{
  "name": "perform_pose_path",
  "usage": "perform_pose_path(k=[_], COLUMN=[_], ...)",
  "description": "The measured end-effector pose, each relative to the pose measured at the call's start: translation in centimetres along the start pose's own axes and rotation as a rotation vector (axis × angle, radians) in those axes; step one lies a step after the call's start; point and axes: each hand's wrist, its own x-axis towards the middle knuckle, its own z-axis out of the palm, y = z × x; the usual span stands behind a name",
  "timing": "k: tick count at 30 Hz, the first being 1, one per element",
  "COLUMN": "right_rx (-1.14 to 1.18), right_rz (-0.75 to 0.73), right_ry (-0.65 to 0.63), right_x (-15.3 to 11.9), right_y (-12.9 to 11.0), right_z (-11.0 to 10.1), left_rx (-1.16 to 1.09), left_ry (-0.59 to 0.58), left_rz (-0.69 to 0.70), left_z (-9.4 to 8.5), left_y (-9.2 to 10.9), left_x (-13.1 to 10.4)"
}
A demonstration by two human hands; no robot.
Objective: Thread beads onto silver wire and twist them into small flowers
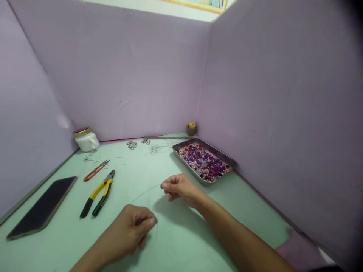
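Note:
My right hand (177, 189) is at the middle of the table, its thumb and forefinger pinched on the end of a thin wire (146, 191). The wire curves down to the left, toward my left hand (134, 228). My left hand is nearer to me, with thumb and forefinger pressed together; whatever it pinches is too fine to make out. Just beyond my right hand lies a metal tray (185, 163) filled with purple, red, white and black beads (202, 160).
Yellow-black pliers (99, 192), red snips (96, 170) and a dark flat slab (44, 206) lie left. A white lidded mug (87, 141) stands back left. Beaded pieces (132, 145) and wire scraps (154, 149) lie at the back, near a small pot (191, 129). Pale panels surround the table.

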Motion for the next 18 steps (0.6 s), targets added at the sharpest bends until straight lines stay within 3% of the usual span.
perform_pose_path(k=[2, 3, 5, 7, 9, 13, 18], right_rx=[-0.033, -0.045, -0.060, -0.080, -0.091, -0.081, -0.074], right_rz=[-0.006, -0.006, 0.004, 0.024, 0.042, 0.080, 0.097], right_ry=[-0.003, -0.020, -0.083, -0.135, -0.161, -0.179, -0.173], right_x=[-0.1, -0.2, -0.4, -0.5, -0.5, -0.5, -0.4], right_y=[-0.1, -0.1, -0.1, 0.1, 0.4, 0.8, 0.9], right_z=[0.0, 0.1, 0.2, 0.4, 0.6, 1.1, 1.5], left_rx=[-0.181, -0.303, -0.499, -0.468, -0.348, -0.238, -0.340], left_ry=[-0.066, -0.015, 0.212, 0.463, 0.548, 0.495, 0.377], left_rz=[-0.068, -0.058, 0.026, 0.079, 0.044, -0.005, -0.062], left_z=[-1.5, -2.3, -3.7, -4.0, -3.4, -1.3, 0.0], left_y=[0.0, -0.2, -0.5, -0.8, -0.9, -0.2, -0.3], left_x=[-1.0, -1.3, -1.3, -0.5, 0.7, 2.6, 3.4])
